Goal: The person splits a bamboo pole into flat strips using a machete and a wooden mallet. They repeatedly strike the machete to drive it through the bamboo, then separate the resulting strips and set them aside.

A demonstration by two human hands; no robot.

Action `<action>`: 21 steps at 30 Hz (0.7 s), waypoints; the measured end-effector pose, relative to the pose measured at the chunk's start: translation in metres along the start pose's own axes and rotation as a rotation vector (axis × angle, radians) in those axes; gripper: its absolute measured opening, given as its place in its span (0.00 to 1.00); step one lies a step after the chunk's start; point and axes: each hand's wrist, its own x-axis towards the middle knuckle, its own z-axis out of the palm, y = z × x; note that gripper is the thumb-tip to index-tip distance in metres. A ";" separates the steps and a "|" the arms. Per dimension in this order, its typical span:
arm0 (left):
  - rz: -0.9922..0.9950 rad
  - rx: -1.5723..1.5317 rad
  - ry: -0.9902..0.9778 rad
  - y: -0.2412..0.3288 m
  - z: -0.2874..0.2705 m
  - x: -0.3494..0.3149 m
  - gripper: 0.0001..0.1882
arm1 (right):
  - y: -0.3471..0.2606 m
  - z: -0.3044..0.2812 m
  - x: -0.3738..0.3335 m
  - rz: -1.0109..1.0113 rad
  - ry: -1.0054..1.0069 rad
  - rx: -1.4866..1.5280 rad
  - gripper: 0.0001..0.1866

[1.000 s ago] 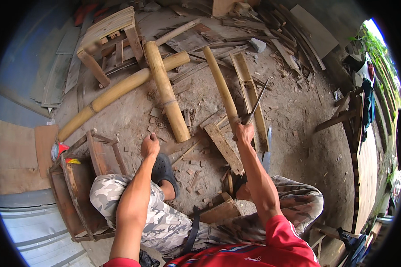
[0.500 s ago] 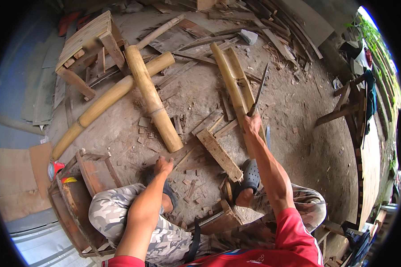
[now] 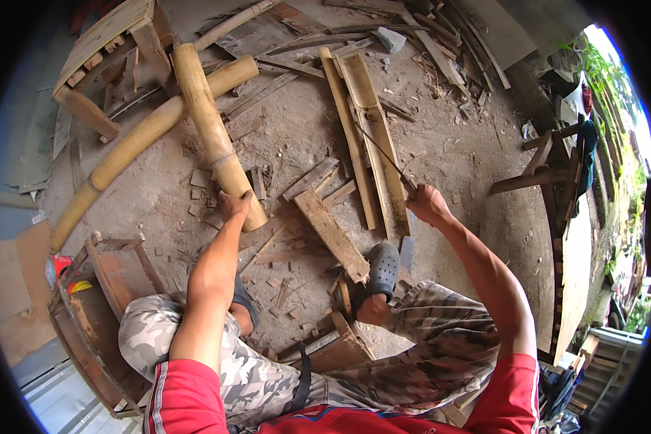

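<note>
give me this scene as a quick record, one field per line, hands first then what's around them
left hand: on the near end of a bamboo pole; firmness of grip unclear
right hand: closed on a long-bladed tool, blade slanting up-left over the split bamboo
crossing: that pole lies across a second pole
split bamboo: two lengths side by side, a narrow strip and a trough-shaped piece
nearby wood: rough plank between the hands
upper left: slatted wooden table

Head-worn wide fisheye view, looking down and forward, left hand (image 3: 235,207) and right hand (image 3: 428,205) near, dirt floor (image 3: 495,224) beyond
</note>
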 end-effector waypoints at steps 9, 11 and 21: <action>0.063 -0.269 0.083 -0.007 0.004 0.007 0.47 | -0.054 -0.102 -0.171 0.142 -0.205 -0.007 0.18; -0.015 -0.374 0.187 -0.014 0.001 0.014 0.48 | -0.075 -0.114 -0.192 0.203 -0.239 0.121 0.16; -0.143 -0.495 0.219 0.011 -0.045 -0.073 0.44 | -0.087 -0.084 -0.189 0.104 -0.147 0.822 0.14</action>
